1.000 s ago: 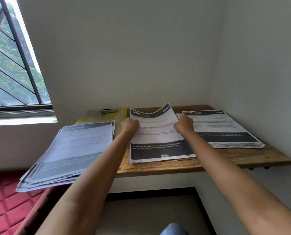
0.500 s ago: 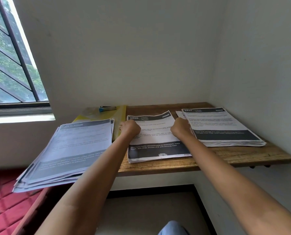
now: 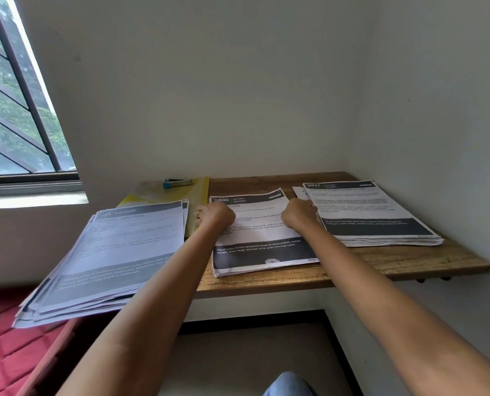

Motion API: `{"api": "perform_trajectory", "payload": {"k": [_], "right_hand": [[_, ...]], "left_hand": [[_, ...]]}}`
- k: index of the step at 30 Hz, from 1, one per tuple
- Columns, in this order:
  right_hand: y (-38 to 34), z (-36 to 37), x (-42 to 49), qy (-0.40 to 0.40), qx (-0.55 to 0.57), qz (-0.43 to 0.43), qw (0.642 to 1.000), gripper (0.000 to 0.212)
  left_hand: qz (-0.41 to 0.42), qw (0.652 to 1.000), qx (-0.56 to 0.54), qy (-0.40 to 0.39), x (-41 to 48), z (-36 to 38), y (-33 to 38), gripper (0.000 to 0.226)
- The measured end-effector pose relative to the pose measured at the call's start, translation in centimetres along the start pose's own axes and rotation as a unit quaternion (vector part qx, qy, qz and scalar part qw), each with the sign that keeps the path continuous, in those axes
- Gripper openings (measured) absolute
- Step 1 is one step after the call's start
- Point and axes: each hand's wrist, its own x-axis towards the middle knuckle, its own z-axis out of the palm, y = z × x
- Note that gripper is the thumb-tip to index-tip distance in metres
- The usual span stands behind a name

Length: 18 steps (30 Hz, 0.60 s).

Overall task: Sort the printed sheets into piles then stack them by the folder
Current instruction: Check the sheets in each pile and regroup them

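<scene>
Sides of the white printed paper pile (image 3: pixel 262 252) at the wooden bench's (image 3: pixel 409 262) front edge are met by left hand (image 3: pixel 216 215) and right hand (image 3: pixel 299 215), fingers curled; grip unclear.

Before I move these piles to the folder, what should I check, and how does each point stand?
1. Top of the middle pile lies flat: ok.
2. Both on the middle pile, left hand and right hand: ok.
3. Grip on the paper: cannot tell, fingers hidden.
4. Support under the left pile: not ok, it overhangs the table edge.
5. Edges of the right pile: not ok, paper juts out at its far left corner.
6. Access to the folder: not ok, the left pile covers part and a stapler lies on it.
</scene>
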Motion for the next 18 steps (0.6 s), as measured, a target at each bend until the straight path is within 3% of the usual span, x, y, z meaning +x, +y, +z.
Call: {"api": "perform_trajectory", "payload": {"k": [5,10,13,18], "right_hand": [[0.7,-2.6,0.1,0.033,-0.004,-0.017,0.999,0.045],[5.5,-8.2,2.4,0.114,-0.009,0.016,0.993,0.031],[9.9,-10.6,3.2,0.121,-0.026,0.06,0.991,0.034],[15.5,-11.9,2.8,0.079,-0.041,0.092,0.992,0.038]], "left_hand": [[0.037,0.997,0.062,0.025,-0.5,-1.0,1.0,0.049],[0.124,0.991,-0.005,0.058,-2.8,-2.7,4.2,0.044],[0.19,0.976,-0.102,0.027,-4.8,-2.9,7.1,0.036],[0.232,0.958,-0.146,-0.08,-7.4,-1.2,11.9,0.032]]}}
